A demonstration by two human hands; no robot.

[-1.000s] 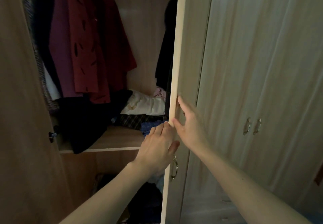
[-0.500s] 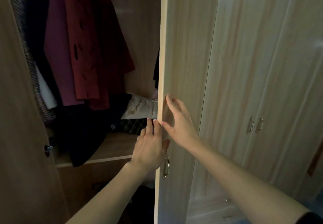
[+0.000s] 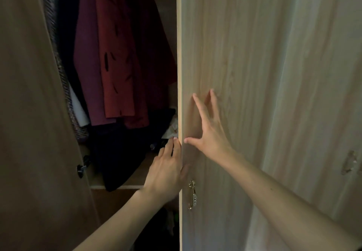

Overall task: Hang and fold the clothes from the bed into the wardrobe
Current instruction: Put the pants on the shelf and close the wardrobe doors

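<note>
Door (image 3: 225,54) hides the right half of the wardrobe (image 3: 166,11); the lower compartment is too dark to read. Red coat (image 3: 121,64) hangs inside, long axis vertical, above dark clothes (image 3: 121,162) draped over the shelf (image 3: 117,187). Left hand (image 3: 166,174) pinches the upright door edge, thumb in front. Right hand (image 3: 209,135) lies flat on the door face, fingers (image 3: 198,103) spread, holding nothing.

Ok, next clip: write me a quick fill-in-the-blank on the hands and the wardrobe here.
The right hand lies ____ on the front of the wardrobe door, fingers spread.
The left hand grips that door's ____, just above the brass handle.
The coat hanging inside is dark ____.
A black garment droops over the front of a ____.
Missing words: flat; edge; red; shelf.
</note>
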